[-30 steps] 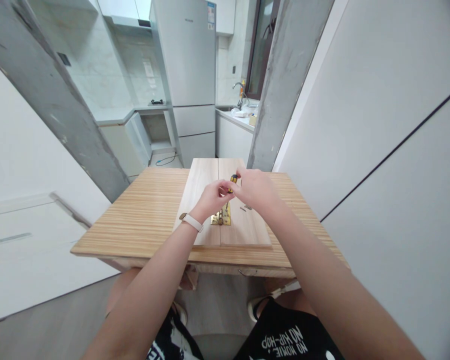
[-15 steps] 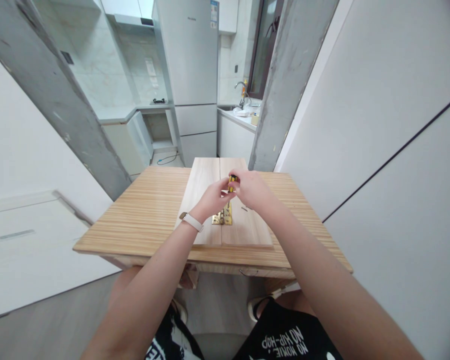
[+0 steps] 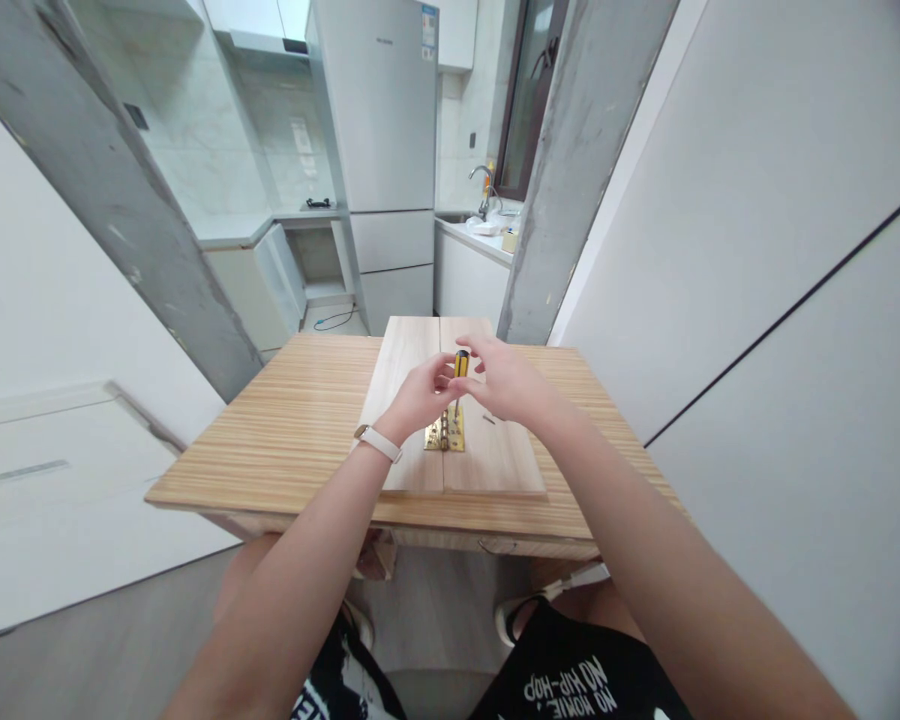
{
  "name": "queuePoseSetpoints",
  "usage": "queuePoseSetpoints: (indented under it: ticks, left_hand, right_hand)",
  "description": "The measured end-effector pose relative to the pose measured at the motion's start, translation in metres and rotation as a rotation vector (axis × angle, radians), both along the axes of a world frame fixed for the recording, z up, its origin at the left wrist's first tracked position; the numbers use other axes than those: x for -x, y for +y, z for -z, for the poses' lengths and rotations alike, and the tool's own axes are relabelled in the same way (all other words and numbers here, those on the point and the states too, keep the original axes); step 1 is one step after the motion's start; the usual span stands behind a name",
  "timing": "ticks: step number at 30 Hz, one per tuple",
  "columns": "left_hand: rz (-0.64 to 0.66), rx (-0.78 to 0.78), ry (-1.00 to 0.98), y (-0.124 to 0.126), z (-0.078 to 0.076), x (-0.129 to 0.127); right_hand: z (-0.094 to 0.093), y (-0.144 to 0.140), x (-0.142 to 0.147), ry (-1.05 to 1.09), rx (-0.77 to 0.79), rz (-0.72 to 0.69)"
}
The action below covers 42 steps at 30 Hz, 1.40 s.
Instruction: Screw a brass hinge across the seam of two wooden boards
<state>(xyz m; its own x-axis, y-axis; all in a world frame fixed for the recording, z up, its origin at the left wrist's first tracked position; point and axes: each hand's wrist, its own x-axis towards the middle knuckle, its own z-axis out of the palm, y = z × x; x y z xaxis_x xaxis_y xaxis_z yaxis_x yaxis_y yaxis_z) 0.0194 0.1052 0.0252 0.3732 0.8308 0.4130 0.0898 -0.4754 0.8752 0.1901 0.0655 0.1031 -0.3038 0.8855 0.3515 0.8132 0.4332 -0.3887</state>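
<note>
Screwdriver (image 3: 461, 366) upright over hinge (image 3: 445, 433), yellow-and-black handle up, tip down at the brass leaf. Handle pinched between fingertips of left hand (image 3: 418, 395); grip closed on it. Right hand (image 3: 504, 381) just beside handle, fingers spread and loosened, thumb and forefinger near or lightly touching the handle top; cannot tell whether contact is made. Hinge flat across the seam of two boards (image 3: 487, 455), lying side by side on table (image 3: 292, 440). Small screws (image 3: 489, 419) loose on right board, just right of hinge, under right wrist. Pale band (image 3: 376, 441) on left wrist. Boards centred on tabletop, long edges running away from viewer. Behind table: fridge (image 3: 379, 150), grey pillar (image 3: 570, 170), counter with tap (image 3: 482, 185). Knees and black printed garment below table edge.
</note>
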Motion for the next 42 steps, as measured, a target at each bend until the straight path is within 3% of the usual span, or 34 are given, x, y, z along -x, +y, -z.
queuePoseSetpoints:
  ticks: [4,12,15,20,29,36,39,42]
  left_hand:
    - [-0.075,-0.054,0.084,-0.002,-0.002,-0.002]
    - [-0.240,-0.152,0.115,-0.001,0.003,-0.015]
    - [-0.220,-0.134,0.134,0.000,0.003,-0.013]
    - [-0.032,-0.034,0.090,0.000,0.001,-0.003]
    - [0.181,0.025,-0.026,0.006,0.004,-0.003]
    - [0.062,0.015,0.029,0.001,0.000,0.001]
    - [0.002,-0.034,0.087,-0.004,-0.005,0.000]
    - [-0.068,-0.085,0.137,-0.007,-0.006,-0.002]
  right_hand:
    - [-0.009,-0.008,0.007,-0.151,-0.050,0.223]
    - [-0.002,-0.013,0.024,-0.281,-0.106,0.287]
    - [0.000,-0.010,0.023,-0.265,-0.086,0.250]
    - [-0.001,-0.002,0.015,-0.266,-0.050,0.158]
    - [0.008,0.009,0.006,-0.173,-0.022,-0.044]
    - [0.015,0.011,0.000,-0.064,0.010,-0.137]
    - [0.013,0.005,0.004,0.045,0.000,-0.091]
    - [0.009,-0.002,0.008,0.077,-0.034,0.043]
